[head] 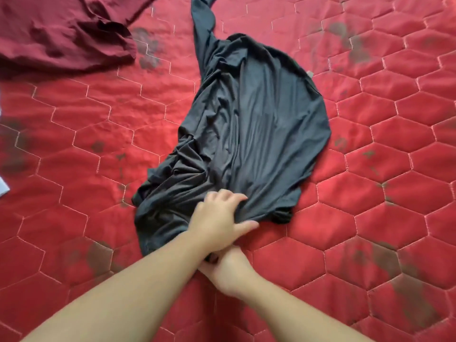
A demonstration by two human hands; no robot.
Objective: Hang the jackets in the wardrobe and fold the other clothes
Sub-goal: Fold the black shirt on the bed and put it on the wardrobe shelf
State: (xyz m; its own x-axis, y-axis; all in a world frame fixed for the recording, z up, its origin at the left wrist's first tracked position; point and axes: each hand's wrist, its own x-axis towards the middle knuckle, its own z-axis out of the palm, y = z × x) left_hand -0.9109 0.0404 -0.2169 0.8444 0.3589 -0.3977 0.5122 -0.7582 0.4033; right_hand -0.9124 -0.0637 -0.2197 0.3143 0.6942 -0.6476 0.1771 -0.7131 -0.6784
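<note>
The crumpled dark grey jersey garment (249,124) lies mid-bed on the red hexagon-quilted cover (370,218), its near hem bunched in the curled fingers of the left hand (219,218), the right hand (229,267) (fingers hidden; grip undeterminable) tucked beneath, a rumpled maroon cloth (61,33) far left.

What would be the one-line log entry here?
left hand: grips black garment | right hand: under left wrist, grip unclear | surface: red quilt

A bed (370,218) fills the whole view, covered in a red quilted spread stitched in pale hexagons. Dark, smudgy patches mark the fabric in several places. Soft, even light falls across it, leaving only faint shadows.
</note>
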